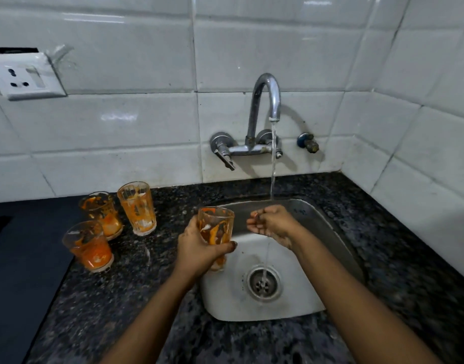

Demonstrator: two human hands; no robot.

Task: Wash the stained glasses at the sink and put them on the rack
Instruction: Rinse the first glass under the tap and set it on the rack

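Observation:
My left hand [199,248] grips an orange-stained glass [215,229] upright over the left edge of the steel sink [317,227]. My right hand [271,223] hovers over the basin just right of the glass, fingers loosely curled and holding nothing, with the water stream [273,164] falling onto it from the tap [267,101]. Three more stained glasses stand on the counter to the left: one at the back [137,207], one behind on the left [102,212] and one nearest me [89,245].
The dark speckled granite counter [120,298] surrounds the sink. A black surface [21,258] lies at the far left. White tiled walls rise behind and to the right, with a power socket [23,80] at upper left. The drain [263,283] sits in the basin's middle. No rack shows.

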